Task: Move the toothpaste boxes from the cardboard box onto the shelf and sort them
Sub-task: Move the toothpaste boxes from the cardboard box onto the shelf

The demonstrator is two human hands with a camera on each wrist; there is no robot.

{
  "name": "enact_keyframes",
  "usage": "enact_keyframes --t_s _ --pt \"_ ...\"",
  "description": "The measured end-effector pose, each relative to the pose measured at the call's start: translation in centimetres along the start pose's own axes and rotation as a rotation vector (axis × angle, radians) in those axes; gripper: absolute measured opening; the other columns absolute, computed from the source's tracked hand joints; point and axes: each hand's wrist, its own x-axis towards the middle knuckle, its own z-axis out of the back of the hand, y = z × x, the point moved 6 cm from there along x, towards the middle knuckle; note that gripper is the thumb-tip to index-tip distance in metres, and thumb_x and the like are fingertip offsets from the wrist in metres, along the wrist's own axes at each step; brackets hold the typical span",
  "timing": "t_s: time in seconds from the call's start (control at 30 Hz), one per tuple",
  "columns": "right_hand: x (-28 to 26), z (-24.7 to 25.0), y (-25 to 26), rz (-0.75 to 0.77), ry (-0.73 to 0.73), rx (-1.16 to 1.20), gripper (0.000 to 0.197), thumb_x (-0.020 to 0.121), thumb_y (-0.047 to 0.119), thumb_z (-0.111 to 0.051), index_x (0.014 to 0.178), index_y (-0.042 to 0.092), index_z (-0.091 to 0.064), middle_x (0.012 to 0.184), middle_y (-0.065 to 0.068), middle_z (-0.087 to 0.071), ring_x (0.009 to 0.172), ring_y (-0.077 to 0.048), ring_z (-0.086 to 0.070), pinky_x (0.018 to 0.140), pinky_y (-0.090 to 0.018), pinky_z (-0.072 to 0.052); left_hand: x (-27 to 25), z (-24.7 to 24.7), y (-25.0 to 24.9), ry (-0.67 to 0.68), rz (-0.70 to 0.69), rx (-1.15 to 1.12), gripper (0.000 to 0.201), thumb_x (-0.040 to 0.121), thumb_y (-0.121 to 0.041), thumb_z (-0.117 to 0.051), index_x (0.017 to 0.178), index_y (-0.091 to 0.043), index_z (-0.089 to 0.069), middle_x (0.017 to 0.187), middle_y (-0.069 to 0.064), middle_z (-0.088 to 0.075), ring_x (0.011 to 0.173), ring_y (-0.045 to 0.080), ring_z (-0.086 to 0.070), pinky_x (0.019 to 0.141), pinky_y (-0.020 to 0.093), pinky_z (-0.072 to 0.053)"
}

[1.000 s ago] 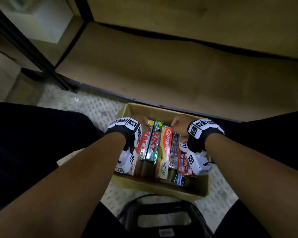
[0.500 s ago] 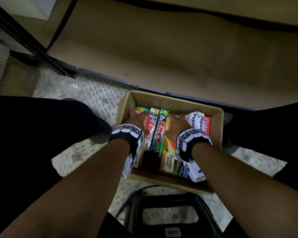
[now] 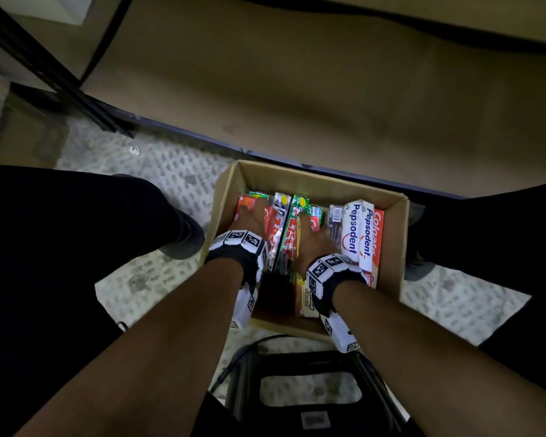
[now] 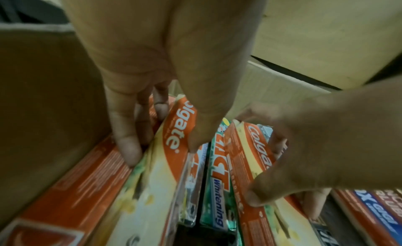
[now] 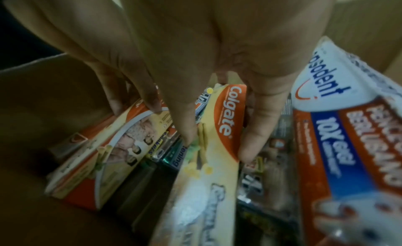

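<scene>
An open cardboard box [image 3: 312,179] sits on the floor between my legs, below the tan shelf board [image 3: 297,89]. Several toothpaste boxes stand on edge inside it: Zact boxes [image 3: 292,234] in the middle, white Pepsodent boxes [image 3: 352,231] and a red Colgate box [image 3: 378,234] at the right. My left hand [image 4: 161,146] pinches a yellow-and-orange Colgate box [image 4: 152,181] at the box's left side, fingers on one face and thumb on the other. My right hand [image 5: 218,143] grips a second Colgate box [image 5: 217,172] in the middle the same way.
A black stool frame [image 3: 309,389] stands just behind the cardboard box. My legs in dark trousers flank it, with a shoe [image 3: 183,234] at its left. A black shelf post [image 3: 60,80] runs diagonally at upper left. The floor is pale and patterned.
Both hands have reached further forward and down among the boxes. The right hand has shifted left, off the right-hand boxes and onto the middle Colgate box.
</scene>
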Motion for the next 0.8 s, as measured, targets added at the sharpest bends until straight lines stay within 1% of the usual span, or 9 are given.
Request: enact_keyframes --t_s 0.07,0.13,0.2,0.3,0.37,0.47,0.53,0.67,0.8 --pt "-0.1 -0.3 0.1 -0.008 0.016 0.023 0.103 0.083 0.007 -0.071 0.145 0.047 0.002 0.147 -0.029 -0.023 0.113 -0.050 -0.055 0.092 -0.054 -0.051 0.0 -0.1 0.4 0.017 0.033 -0.068 0.084 0.091 -0.022 -0.064 0.154 -0.020 -0.007 0.150 0.016 -0.034 0.128 0.034 -0.049 0.104 0.041 -0.041" --pt "-0.4 -0.7 0.4 0.004 0.008 0.114 0.097 0.087 0.009 -0.067 0.145 0.049 -0.001 0.151 -0.028 -0.019 0.118 -0.049 -0.052 0.094 -0.056 -0.050 0.1 0.0 0.6 0.035 -0.001 -0.154 0.100 0.078 -0.023 -0.077 0.152 -0.029 -0.010 0.152 0.011 -0.030 0.129 0.034 -0.048 0.102 0.041 -0.044" --pt "-0.4 -0.7 0.6 0.000 -0.037 0.196 0.095 0.087 0.014 -0.067 0.144 0.050 -0.001 0.149 -0.024 -0.026 0.119 -0.047 -0.051 0.096 -0.057 -0.048 -0.1 0.4 0.6 0.016 -0.056 -0.201 0.105 0.072 -0.022 -0.081 0.150 -0.034 -0.012 0.152 0.010 -0.028 0.130 0.034 -0.047 0.103 0.043 -0.045" --pt "0.3 -0.3 0.3 -0.051 -0.040 0.272 0.093 0.078 0.018 -0.077 0.146 0.034 -0.014 0.135 -0.015 -0.044 0.118 -0.037 -0.054 0.097 -0.051 -0.050 -0.3 0.7 0.8 -0.046 -0.051 -0.266 0.109 0.063 -0.025 -0.086 0.149 -0.028 -0.019 0.140 0.010 -0.043 0.123 0.031 -0.052 0.100 0.040 -0.048" --pt "0.7 0.1 -0.1 -0.052 0.006 0.353 0.089 0.074 0.021 -0.081 0.144 0.027 -0.027 0.128 -0.007 -0.055 0.111 -0.029 -0.060 0.092 -0.042 -0.054 -0.3 0.6 0.7 -0.039 -0.034 -0.309 0.102 0.062 -0.029 -0.088 0.145 -0.020 -0.030 0.134 0.006 -0.051 0.118 0.026 -0.055 0.096 0.033 -0.048" --pt "1.0 0.8 -0.9 -0.051 0.096 0.503 0.086 0.070 0.014 -0.083 0.142 0.025 -0.036 0.113 0.002 -0.063 0.094 -0.018 -0.065 0.070 -0.028 -0.056 -0.6 0.8 0.3 -0.030 -0.025 -0.453 0.085 0.061 -0.024 -0.089 0.134 -0.017 -0.045 0.121 0.001 -0.062 0.109 0.020 -0.061 0.089 0.028 -0.049" --pt "1.1 1.2 -1.1 -0.045 0.143 0.549 0.088 0.070 0.012 -0.084 0.142 0.025 -0.036 0.111 0.003 -0.064 0.090 -0.015 -0.065 0.064 -0.024 -0.053 -0.9 0.7 0.0 -0.026 -0.049 -0.513 0.084 0.058 -0.022 -0.088 0.131 -0.019 -0.045 0.119 0.002 -0.063 0.105 0.021 -0.063 0.091 0.034 -0.052" --pt "1.1 1.3 -1.3 -0.037 0.175 0.562 0.091 0.070 0.011 -0.084 0.144 0.025 -0.034 0.116 0.000 -0.064 0.097 -0.020 -0.066 0.071 -0.029 -0.054 -0.9 0.1 -0.3 -0.009 -0.089 -0.566 0.089 0.048 -0.031 -0.081 0.126 -0.027 -0.040 0.119 0.003 -0.060 0.106 0.024 -0.061 0.091 0.043 -0.054" --pt "0.9 1.2 -1.3 -0.037 0.137 0.540 0.090 0.071 0.009 -0.082 0.145 0.026 -0.033 0.118 0.000 -0.063 0.097 -0.019 -0.066 0.060 -0.023 -0.050 -1.3 -0.3 -0.2 0.050 -0.125 -0.571 0.094 0.053 -0.032 -0.085 0.132 -0.031 -0.033 0.119 0.002 -0.061 0.107 0.026 -0.062 0.092 0.047 -0.052"
